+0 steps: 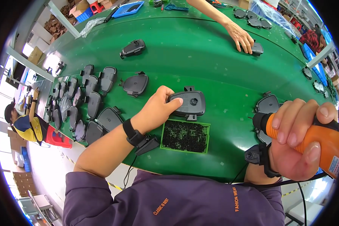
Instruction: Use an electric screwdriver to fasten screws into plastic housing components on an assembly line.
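My left hand (162, 104) grips the left side of a black phone holder (192, 107) on the green table, thumb on top and the fingers hidden beneath it. Its back faces up, with a round mount in the middle and clamp arms at both ends. My right hand (299, 132) is wrapped round an orange electric screwdriver (320, 145), raised at the right, its dark tip pointing left and apart from the holder. Just in front of the holder lies a green tray (208, 138) filled with small black screws.
Several more phone holders (108, 79) are grouped at the left, and a few (267, 103) lie beside my right hand. Across the table, a co-worker's hand (240, 37) touches another holder (257, 48). A blue tray (128, 9) sits at the far left. Another person (26, 120) works at the left.
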`<act>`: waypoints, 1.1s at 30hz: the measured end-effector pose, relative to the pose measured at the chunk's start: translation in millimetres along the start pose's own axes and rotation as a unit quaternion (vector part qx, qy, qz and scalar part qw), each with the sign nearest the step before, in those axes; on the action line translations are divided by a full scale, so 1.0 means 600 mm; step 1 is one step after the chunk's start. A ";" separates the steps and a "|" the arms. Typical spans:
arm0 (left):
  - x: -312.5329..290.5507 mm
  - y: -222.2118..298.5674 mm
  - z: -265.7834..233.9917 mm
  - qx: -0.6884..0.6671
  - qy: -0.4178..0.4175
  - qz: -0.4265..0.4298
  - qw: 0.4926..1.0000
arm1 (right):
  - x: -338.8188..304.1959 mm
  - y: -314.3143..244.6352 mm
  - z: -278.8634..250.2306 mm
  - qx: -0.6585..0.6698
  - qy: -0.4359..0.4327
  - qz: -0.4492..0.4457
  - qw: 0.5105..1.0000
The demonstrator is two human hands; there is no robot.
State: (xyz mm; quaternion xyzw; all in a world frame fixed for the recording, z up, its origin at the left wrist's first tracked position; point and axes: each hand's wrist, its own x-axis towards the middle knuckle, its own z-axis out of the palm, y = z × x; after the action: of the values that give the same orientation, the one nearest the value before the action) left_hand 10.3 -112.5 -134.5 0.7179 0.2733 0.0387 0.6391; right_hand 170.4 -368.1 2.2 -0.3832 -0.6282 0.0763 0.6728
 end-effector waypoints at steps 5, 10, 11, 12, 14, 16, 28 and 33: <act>0.002 0.013 0.017 0.049 0.016 -0.021 0.998 | 0.003 0.009 0.000 -0.005 -0.007 0.013 1.000; 0.009 -0.013 0.013 0.159 0.063 0.129 0.977 | 0.003 0.014 0.023 -0.019 0.067 0.032 0.997; -0.002 0.004 0.016 0.216 0.125 0.226 0.942 | -0.001 0.017 0.020 -0.023 0.068 0.040 0.997; -0.015 0.022 0.015 0.269 0.186 0.319 0.889 | -0.004 0.021 0.018 -0.020 0.061 0.048 0.997; -0.061 0.058 0.009 0.293 0.075 0.309 0.902 | -0.008 0.019 0.014 -0.021 0.049 0.061 0.997; -0.094 0.050 0.019 0.317 -0.027 0.295 0.901 | -0.010 0.023 0.013 -0.012 0.033 0.069 0.997; -0.097 -0.020 0.040 0.349 -0.066 0.373 0.857 | 0.006 0.056 -0.001 0.061 -0.076 0.082 0.992; -0.094 0.005 0.046 0.244 -0.043 0.342 0.907 | 0.012 0.062 -0.003 0.086 -0.094 0.091 0.988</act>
State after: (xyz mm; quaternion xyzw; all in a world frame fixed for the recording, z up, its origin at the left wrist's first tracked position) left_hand -25.5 -162.1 -120.0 0.9016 -0.0156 0.1559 0.4033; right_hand 187.4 -338.7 -14.5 -0.3706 -0.6424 0.2265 0.6314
